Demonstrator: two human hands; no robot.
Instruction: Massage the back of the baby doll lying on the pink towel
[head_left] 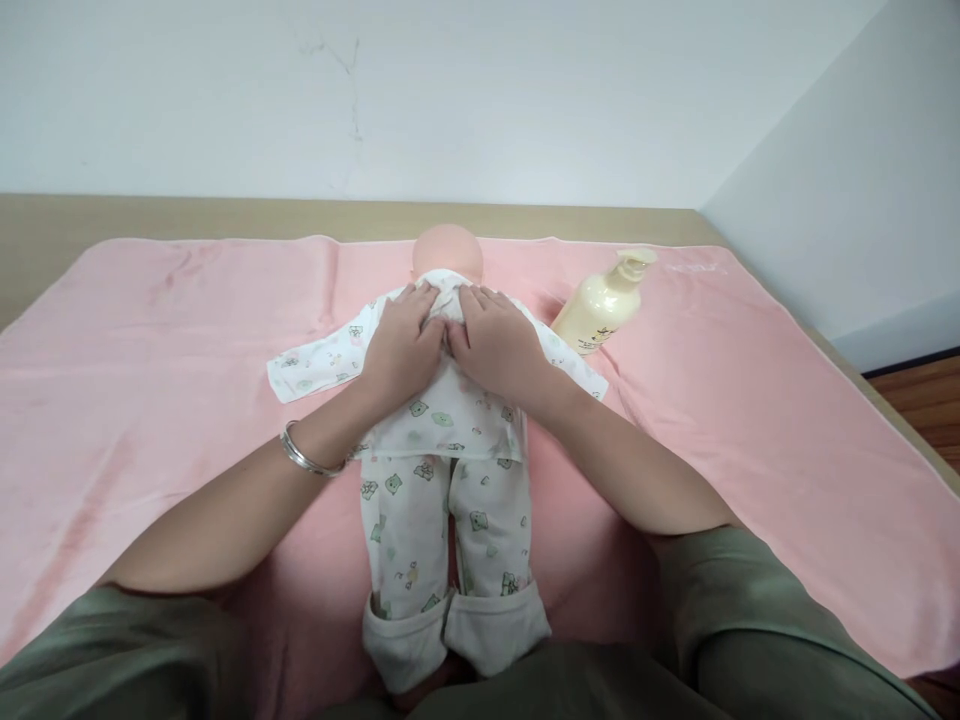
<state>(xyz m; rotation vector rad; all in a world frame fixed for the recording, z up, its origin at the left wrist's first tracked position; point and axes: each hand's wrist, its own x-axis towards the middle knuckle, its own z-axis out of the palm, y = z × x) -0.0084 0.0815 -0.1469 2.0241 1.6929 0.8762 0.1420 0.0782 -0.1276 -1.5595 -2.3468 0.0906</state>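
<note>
In the head view, we face a pale wall (487, 100) marked by thin cracks, with a wooden table (225, 215) below it. A pink blanket (187, 350) covers most of the tabletop, leaving a wooden border along the back. The baby doll (444, 425) lies on this blanket in front of us, its bald head toward the wall and its legs toward our body. It wears a white printed shirt and matching trousers (409, 520) with wide turned-up cuffs. Our left hand (405, 340) and right hand (501, 338) lie side by side on the doll's upper body, open and pressed flat, grasping nothing, their thumbs nearly meeting on the creased cloth. A silver bangle (300, 455) circles our left wrist. Right of the doll, near its outstretched sleeve, we see a cream pump bottle (600, 308), which appears tilted to the right.
</note>
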